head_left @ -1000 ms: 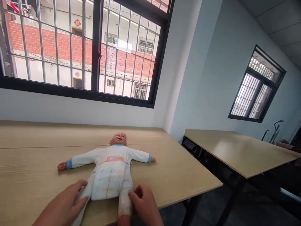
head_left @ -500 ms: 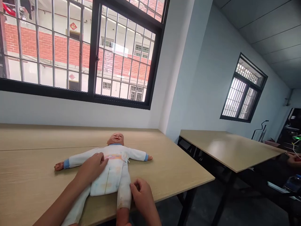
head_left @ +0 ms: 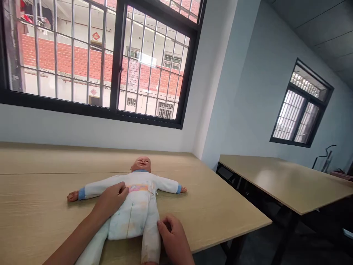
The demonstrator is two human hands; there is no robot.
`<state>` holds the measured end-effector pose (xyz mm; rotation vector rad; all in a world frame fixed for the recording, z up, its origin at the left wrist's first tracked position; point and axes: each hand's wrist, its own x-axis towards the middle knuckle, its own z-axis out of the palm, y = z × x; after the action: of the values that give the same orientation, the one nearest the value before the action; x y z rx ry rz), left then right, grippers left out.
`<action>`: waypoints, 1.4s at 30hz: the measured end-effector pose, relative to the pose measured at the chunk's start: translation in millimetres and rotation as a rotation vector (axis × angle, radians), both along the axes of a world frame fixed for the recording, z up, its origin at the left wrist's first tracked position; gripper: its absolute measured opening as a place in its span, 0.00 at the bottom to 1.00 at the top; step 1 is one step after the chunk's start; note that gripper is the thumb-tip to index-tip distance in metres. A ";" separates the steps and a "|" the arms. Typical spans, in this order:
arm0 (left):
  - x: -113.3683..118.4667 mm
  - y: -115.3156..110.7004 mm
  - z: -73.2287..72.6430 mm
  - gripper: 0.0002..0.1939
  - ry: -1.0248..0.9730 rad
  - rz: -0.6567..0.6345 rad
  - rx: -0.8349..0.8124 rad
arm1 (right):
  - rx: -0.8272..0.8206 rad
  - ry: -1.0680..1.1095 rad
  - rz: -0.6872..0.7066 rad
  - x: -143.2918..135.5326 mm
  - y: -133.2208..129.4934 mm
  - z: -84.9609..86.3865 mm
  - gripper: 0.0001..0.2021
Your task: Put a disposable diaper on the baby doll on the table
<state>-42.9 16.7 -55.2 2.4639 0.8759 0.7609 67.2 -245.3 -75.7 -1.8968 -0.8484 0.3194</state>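
A baby doll lies on its back on the light wooden table, arms spread and head toward the window. It wears a white outfit with blue cuffs and a white diaper with a coloured waistband. My left hand rests at the diaper's waist on the left side, its fingers curled and closed on the edge there. Beside the doll's leg on the right, my right hand pinches the outer side of the white trouser leg. The doll's feet are out of frame.
Behind the table rises a white wall with a barred window. A second table stands to the right, across a gap. Farther back on that side are another window and a thin dark stand.
The view has turned slightly left, so the scene sits farther right and a person's hand at the right edge has left the frame. Both my hands keep their places on the doll.
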 end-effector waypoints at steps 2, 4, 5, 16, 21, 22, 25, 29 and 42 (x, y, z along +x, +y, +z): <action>-1.0 -2.0 0.8 0.13 -0.018 0.002 -0.007 | 0.008 0.006 -0.002 1.6 5.4 -2.3 0.13; -1.5 -3.1 0.6 0.14 -0.052 0.002 -0.030 | 0.013 -0.008 0.003 2.7 10.0 -6.6 0.14; -1.5 -3.2 0.0 0.14 -0.073 0.002 -0.043 | 0.014 -0.020 0.005 3.2 11.9 -9.5 0.15; 1.9 1.5 -5.0 0.17 -0.245 -0.058 -0.140 | -0.037 -0.133 -0.025 5.4 21.6 -24.2 0.22; 2.0 1.4 -4.6 0.17 -0.248 -0.054 -0.157 | -0.012 -0.123 -0.043 3.3 22.4 -21.9 0.23; 2.2 1.6 -5.1 0.17 -0.246 -0.051 -0.161 | -0.012 -0.117 -0.045 2.5 22.0 -20.9 0.23; 3.0 2.9 -7.2 0.18 -0.243 -0.050 -0.170 | -0.025 -0.114 -0.046 0.4 21.1 -18.1 0.24; 4.6 5.8 -9.9 0.18 -0.247 -0.070 -0.173 | -0.047 -0.137 -0.040 3.1 22.3 -19.7 0.22; 5.4 18.7 -23.3 0.15 -0.271 -0.127 -0.178 | -0.021 -0.274 -0.073 13.2 48.2 27.6 0.12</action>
<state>-37.5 35.4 -78.5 2.1740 0.6505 0.9027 80.4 -197.2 -48.0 -2.0146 -0.9554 0.0225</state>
